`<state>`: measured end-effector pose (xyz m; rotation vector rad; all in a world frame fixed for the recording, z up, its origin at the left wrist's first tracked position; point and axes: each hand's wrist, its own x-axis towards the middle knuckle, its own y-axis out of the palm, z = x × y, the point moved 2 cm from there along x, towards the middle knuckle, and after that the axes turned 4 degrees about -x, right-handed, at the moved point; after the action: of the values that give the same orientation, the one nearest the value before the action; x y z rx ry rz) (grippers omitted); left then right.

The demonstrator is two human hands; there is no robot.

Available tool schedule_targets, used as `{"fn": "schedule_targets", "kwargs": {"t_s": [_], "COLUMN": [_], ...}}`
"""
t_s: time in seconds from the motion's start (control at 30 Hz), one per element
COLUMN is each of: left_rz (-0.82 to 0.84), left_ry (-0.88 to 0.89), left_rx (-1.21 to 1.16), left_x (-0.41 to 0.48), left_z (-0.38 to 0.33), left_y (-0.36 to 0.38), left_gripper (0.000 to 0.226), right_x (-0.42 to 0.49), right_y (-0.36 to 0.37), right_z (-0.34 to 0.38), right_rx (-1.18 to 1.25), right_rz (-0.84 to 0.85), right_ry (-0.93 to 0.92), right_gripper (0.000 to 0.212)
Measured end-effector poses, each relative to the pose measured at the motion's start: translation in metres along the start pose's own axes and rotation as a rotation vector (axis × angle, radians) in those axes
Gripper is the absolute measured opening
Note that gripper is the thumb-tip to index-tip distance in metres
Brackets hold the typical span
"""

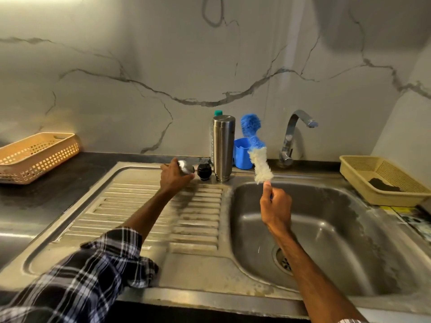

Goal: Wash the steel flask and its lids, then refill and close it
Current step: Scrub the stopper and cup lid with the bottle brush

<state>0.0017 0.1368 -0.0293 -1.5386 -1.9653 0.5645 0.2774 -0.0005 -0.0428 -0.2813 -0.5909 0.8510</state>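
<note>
The steel flask [223,148] stands upside down at the back of the draining board, between board and basin. A black inner lid [204,171] sits just left of it. My left hand [173,176] grips a steel outer lid [185,167] at the back of the board, beside the black lid. My right hand [275,206] holds the handle of a bottle brush [256,148] upright over the basin's back edge. The brush has blue bristles at the top and foamy white bristles lower down.
A steel sink basin [326,229] with a drain lies on the right; its ribbed draining board [163,210] lies on the left. The tap [293,136] stands behind the basin. A blue cup [241,155], an orange basket [37,157] and a yellow basket [382,178] sit around.
</note>
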Motion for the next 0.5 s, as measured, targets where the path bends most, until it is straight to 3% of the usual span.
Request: {"fn": "schedule_targets", "kwargs": {"t_s": [0.1, 0.2, 0.5], "left_rz": [0.063, 0.087, 0.095], "left_ry": [0.016, 0.108, 0.191], "left_rx": [0.176, 0.272, 0.203], "left_x": [0.016, 0.025, 0.034], "left_z": [0.001, 0.002, 0.007], "left_y": [0.003, 0.009, 0.015], "left_gripper": [0.079, 0.070, 0.054], "right_x": [0.002, 0.005, 0.008], "right_y": [0.000, 0.002, 0.007], "right_z": [-0.001, -0.005, -0.010], "right_rx": [-0.015, -0.007, -0.018], "right_rz": [0.006, 0.007, 0.023], "right_ry": [0.008, 0.014, 0.016], "right_gripper": [0.051, 0.051, 0.052]}}
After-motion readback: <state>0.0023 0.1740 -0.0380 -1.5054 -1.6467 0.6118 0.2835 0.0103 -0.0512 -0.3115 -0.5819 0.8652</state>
